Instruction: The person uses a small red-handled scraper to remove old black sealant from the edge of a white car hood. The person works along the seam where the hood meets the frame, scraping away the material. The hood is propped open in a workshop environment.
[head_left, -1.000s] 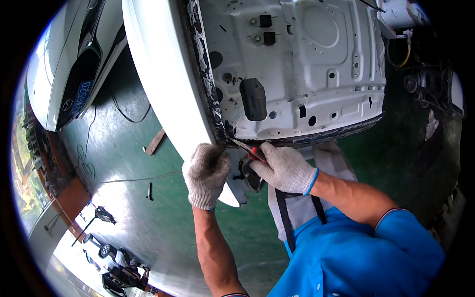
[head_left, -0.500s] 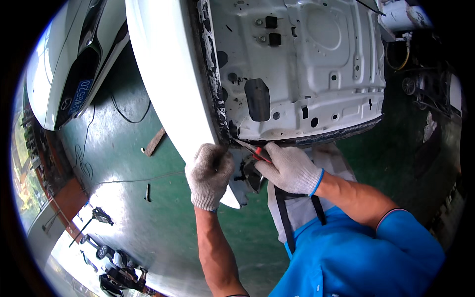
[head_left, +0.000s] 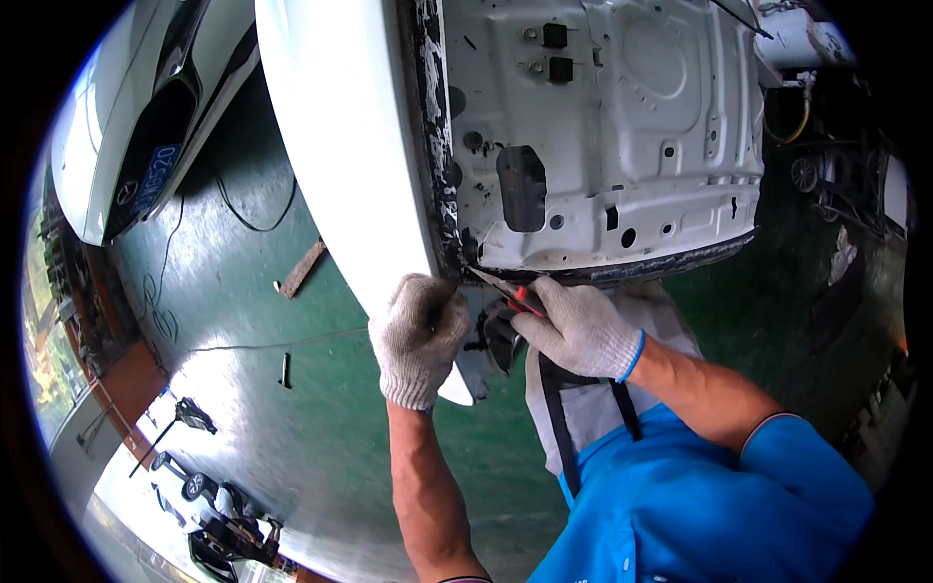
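My right hand [head_left: 580, 330], in a pale knit glove with a blue cuff, is closed around a red-handled tool [head_left: 525, 300] with a narrow, pointed metal end. Its tip meets the lower left corner of a bare white car-body panel [head_left: 603, 209], where the dark, ragged seam [head_left: 437, 146] meets the bottom edge. Close to the left of that tip, my left hand [head_left: 420, 340] is curled into a fist, its glove stained dark. The fist sits against the lower end of the smooth white outer panel [head_left: 340, 126]; anything inside it is hidden.
On the left stands another white car [head_left: 131, 146]. Cables [head_left: 253, 225], a flat brown strip [head_left: 303, 269] and a short rod [head_left: 285, 370] lie on the green floor [head_left: 321, 457]. A dark part [head_left: 501, 340] hangs below the panel, and a wheeled item [head_left: 821, 175] stands far right.
The view has shifted slightly, so the car body appears a little higher and farther right. Both hands keep their grips at the corner, and the tool's tip stays at the seam.
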